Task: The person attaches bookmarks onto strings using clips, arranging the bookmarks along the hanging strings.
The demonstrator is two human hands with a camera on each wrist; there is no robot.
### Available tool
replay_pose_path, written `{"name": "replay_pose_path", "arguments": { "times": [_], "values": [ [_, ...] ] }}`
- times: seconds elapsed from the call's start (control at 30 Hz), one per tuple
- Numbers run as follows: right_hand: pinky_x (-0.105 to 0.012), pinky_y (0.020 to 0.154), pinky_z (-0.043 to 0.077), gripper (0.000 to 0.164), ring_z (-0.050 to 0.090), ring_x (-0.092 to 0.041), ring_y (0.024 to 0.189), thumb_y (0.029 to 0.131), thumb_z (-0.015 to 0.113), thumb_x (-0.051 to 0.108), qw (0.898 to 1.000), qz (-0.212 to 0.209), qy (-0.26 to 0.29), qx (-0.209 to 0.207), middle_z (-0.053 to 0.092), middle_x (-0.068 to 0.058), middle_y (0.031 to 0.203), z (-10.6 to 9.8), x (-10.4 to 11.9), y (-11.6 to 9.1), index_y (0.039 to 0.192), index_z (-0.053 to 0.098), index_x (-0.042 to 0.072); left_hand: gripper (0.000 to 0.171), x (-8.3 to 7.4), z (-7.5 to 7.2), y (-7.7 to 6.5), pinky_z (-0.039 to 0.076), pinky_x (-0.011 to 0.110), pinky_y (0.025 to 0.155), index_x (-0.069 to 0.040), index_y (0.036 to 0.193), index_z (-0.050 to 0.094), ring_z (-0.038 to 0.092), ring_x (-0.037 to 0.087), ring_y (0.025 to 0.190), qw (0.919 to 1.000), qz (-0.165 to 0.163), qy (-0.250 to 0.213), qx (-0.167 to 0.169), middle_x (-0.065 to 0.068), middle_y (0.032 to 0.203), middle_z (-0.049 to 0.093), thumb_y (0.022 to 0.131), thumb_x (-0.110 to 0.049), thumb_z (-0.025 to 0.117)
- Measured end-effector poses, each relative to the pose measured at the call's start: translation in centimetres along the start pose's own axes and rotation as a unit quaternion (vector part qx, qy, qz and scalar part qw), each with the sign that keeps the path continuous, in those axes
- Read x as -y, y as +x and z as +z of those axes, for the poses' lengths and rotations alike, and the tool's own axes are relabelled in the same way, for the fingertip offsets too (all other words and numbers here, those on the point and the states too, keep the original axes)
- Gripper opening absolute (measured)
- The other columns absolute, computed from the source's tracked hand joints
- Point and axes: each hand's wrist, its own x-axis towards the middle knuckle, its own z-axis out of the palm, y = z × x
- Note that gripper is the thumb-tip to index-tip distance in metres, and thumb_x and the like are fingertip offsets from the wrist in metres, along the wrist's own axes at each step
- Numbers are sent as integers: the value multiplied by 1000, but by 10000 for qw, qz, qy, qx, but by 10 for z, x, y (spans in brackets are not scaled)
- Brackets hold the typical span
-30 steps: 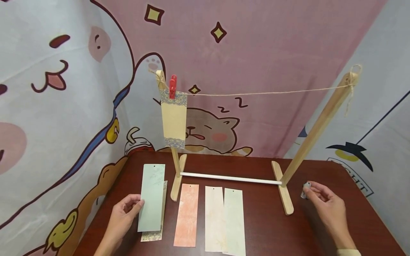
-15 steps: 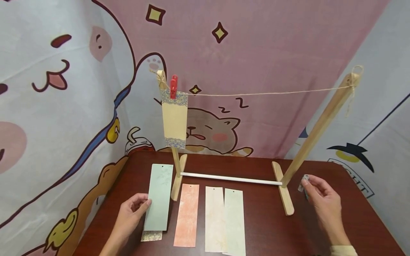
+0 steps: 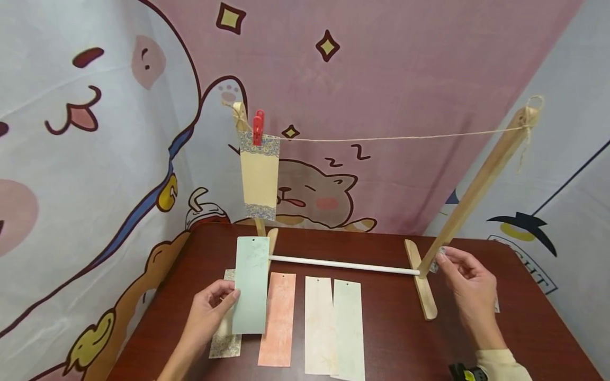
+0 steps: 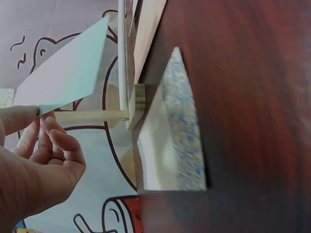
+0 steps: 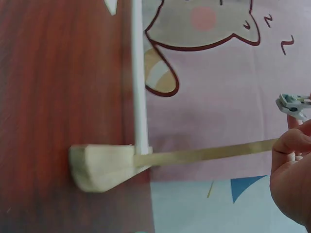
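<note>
My left hand point(image 3: 209, 309) pinches the left edge of a pale green bookmark point(image 3: 251, 286) with a small hole at its top. It is raised off the table, partly over a blue-patterned cream bookmark point(image 4: 182, 145) and an orange one point(image 3: 278, 328). In the right wrist view, my right hand point(image 5: 294, 179) holds a grey clothespin point(image 5: 291, 103) by the thumb and fingers. That hand is beside the rack's right post point(image 3: 469, 193). On the twine point(image 3: 381, 138), a red clothespin point(image 3: 258, 127) holds a cream bookmark with blue lace-like borders point(image 3: 259, 180) at the left end.
Two pale bookmarks, one cream point(image 3: 318, 323) and one light green point(image 3: 349, 328), lie side by side on the dark red table point(image 3: 391, 338). A white rod point(image 3: 343, 264) joins the rack's wooden feet. Behind hangs a cartoon-printed cloth point(image 3: 405, 63). Something small point(image 3: 497, 306) shows behind my right wrist.
My left hand has carried the green bookmark to the right and slightly up, uncovering more of the patterned one beneath. My right hand has moved left and up with the grey clothespin.
</note>
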Motion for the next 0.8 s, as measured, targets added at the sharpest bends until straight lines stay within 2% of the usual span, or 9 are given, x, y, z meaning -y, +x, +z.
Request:
{"name": "replay_pose_path", "arguments": {
  "times": [0.2,0.43,0.63,0.8],
  "values": [
    [-25,48,36,27,45,-13,57,98,84,9,9972,-589,-451,107,58,-1,73,11,10,2,123,79,1,6,-9,9,5,48,25,70,1,103,78,62,15,80,9995,294,-127,29,9,90,72,98,-1,80],
    [-25,49,36,24,45,-14,60,97,84,4,9969,-750,-190,159,58,-2,72,22,15,4,119,80,-3,8,-13,18,9,48,24,68,3,104,79,60,14,78,9978,608,-277,-7,12,87,72,96,2,81],
    [-20,50,40,23,48,-12,60,96,84,3,9979,-639,132,42,62,-1,74,28,17,4,117,79,-6,10,-17,23,13,49,23,71,2,106,79,64,15,81,9977,532,-415,-61,13,90,73,96,3,81],
    [-22,50,36,23,45,-14,61,96,84,4,9960,-871,126,128,59,-1,73,35,24,4,117,79,-5,7,-23,26,17,50,24,72,0,103,79,65,17,83,9977,525,-396,-132,12,92,73,97,0,82]
  ]
}}
